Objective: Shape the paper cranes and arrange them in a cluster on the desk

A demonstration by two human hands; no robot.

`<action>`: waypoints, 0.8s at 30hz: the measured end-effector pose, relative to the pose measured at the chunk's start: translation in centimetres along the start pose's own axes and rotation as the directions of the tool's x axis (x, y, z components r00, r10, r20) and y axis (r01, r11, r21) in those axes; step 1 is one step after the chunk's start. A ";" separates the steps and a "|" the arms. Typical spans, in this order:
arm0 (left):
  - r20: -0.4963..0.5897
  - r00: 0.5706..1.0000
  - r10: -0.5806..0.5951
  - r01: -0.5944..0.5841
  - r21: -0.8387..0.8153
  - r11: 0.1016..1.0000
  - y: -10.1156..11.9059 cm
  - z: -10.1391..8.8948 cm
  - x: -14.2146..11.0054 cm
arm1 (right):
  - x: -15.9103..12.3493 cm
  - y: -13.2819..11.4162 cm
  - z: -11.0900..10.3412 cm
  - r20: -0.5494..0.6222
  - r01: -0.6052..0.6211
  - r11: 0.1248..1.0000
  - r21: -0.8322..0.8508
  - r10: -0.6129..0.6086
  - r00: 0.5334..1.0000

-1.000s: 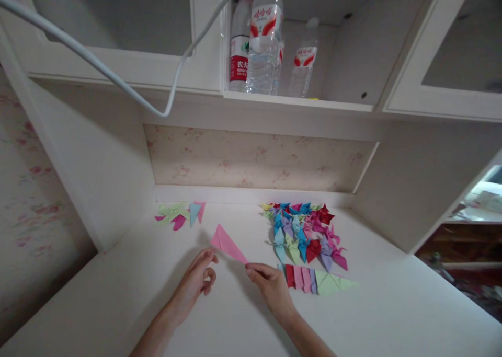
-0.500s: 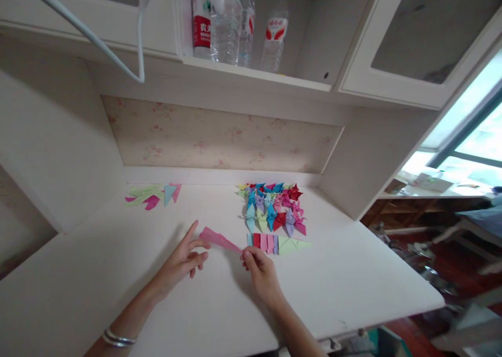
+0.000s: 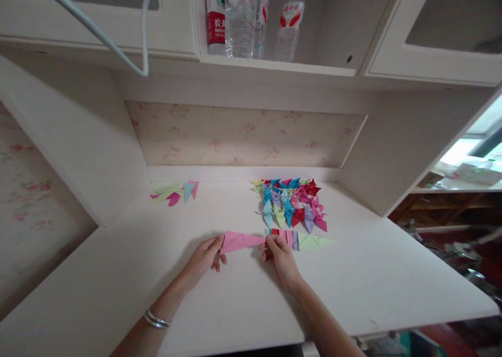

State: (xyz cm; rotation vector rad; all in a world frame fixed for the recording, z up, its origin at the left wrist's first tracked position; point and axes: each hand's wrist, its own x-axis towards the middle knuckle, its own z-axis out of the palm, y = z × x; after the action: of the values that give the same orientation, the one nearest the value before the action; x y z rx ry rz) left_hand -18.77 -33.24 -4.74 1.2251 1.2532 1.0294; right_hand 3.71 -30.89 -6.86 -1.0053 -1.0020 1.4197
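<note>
Between my hands a folded piece of pink paper (image 3: 242,241), long and tapering, is held level above the white desk. Its wide end is pinched by my left hand (image 3: 206,255) between thumb and fingers. At the narrow tip, my right hand (image 3: 280,255) grips it, closed. Just behind my right hand lies a row of folded paper pieces (image 3: 289,238), red, pink and purple, with a larger light green folded piece (image 3: 314,241) at its right end. Farther back sit rows of colourful folded paper figures (image 3: 292,203).
At the back left lies a small group of green, magenta and blue paper pieces (image 3: 172,192). Overhead, an open shelf (image 3: 278,67) holds several plastic bottles (image 3: 239,25). A white cable-like arm (image 3: 98,33) hangs at upper left. The desk (image 3: 219,315) ends at a front edge.
My left hand has gone from open beside the paper to pinching its wide end. The pink paper has turned from slanting to nearly level. The camera view has shifted.
</note>
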 end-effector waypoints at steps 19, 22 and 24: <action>-0.083 0.973 0.214 -0.192 0.220 0.957 -1.4 -0.4 0.8 | -1.0 0.5 0.0 -0.017 0.140 0.957 -0.255 -0.149 0.989; -0.081 0.976 0.201 -0.178 0.228 0.957 -1.7 -0.4 1.0 | -1.2 0.3 0.0 -0.028 0.162 0.947 -0.279 -0.177 0.984; -0.099 0.971 0.218 -0.192 0.223 0.956 -1.8 -0.2 1.1 | -1.5 0.0 0.0 -0.024 0.173 0.942 -0.289 -0.187 0.982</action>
State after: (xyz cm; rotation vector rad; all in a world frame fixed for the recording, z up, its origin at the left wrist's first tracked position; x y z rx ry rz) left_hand -19.00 -32.32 -6.64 1.5008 1.3794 1.1577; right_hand 3.82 -32.39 -6.81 -1.1209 -1.2527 1.1132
